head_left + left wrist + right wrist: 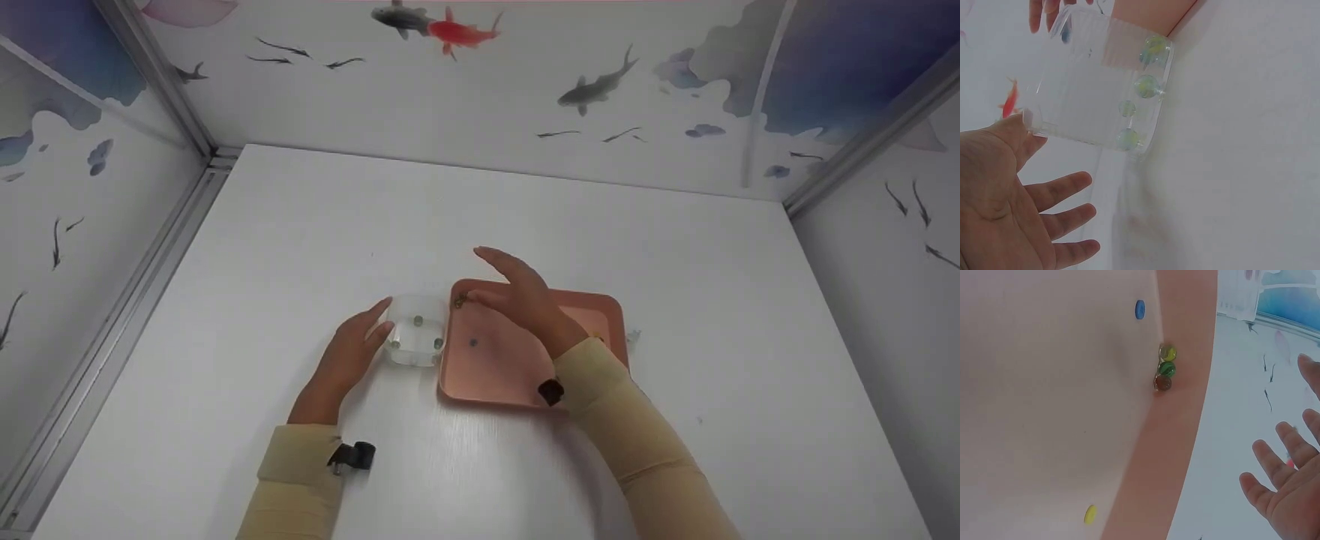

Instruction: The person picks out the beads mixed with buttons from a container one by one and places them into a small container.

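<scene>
My left hand point(349, 352) is beside a clear plastic box point(414, 360), with thumb and index finger at its left wall. In the left wrist view the other fingers point(1067, 222) stretch out, clear of the box. Glass marbles point(1147, 86) lie along one side inside it. My right hand point(521, 296) hovers over the orange tray point(517, 371), fingers extended and holding nothing, its thumb close to the tray's far left corner. Three marbles point(1167, 369), yellowish, green and brown, sit together in that corner. A small blue disc point(1140, 309) and a yellow disc point(1090, 514) lie in the tray.
The box stands directly left of the tray on a white table point(300, 225). A small clear object point(634, 336) lies by the tray's right edge. Panels printed with fish point(465, 31) enclose the back and sides.
</scene>
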{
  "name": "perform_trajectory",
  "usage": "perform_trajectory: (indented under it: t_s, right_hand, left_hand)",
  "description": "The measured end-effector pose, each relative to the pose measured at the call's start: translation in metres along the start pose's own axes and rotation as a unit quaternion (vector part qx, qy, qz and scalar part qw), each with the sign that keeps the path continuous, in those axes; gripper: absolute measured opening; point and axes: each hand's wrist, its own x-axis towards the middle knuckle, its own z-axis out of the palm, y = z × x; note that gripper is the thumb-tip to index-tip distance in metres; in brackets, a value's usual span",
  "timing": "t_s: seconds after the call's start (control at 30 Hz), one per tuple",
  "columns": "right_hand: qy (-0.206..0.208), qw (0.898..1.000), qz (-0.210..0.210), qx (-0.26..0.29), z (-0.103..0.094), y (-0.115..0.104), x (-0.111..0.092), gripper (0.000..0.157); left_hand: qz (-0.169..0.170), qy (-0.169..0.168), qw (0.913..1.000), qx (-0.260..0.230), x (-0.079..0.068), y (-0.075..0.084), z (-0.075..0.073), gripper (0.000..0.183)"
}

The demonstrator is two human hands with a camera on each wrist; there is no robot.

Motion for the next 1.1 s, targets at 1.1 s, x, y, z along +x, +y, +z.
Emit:
perform_trajectory:
  t_s: [1.1]
  right_hand:
    - [-0.043,0.998,0.049,-0.013,0.0025,0.0087,0.0049,0.058]
  left_hand:
    - [-0.022,-0.01,0.9997,0.002,0.0015,-0.0024,0.0,0.054]
